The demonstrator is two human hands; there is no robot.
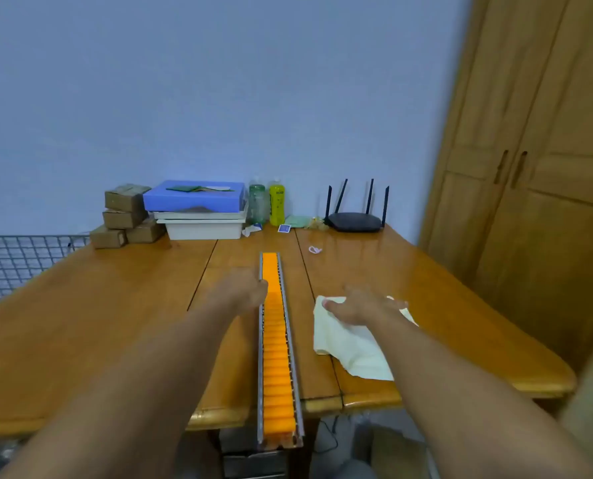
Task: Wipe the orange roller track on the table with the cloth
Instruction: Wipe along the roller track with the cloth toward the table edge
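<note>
Reaching forward with both bare forearms over the wooden table [80, 305]. Resting the left hand [243, 288] against the left metal rail of the orange roller track [276, 357], finger state blurred, cannot tell. Lying lengthwise down the table's middle, near end overhanging the front edge. Pressing the right hand [360, 305] flat, fingers spread, on the pale cloth [353, 344] just right of the track.
</note>
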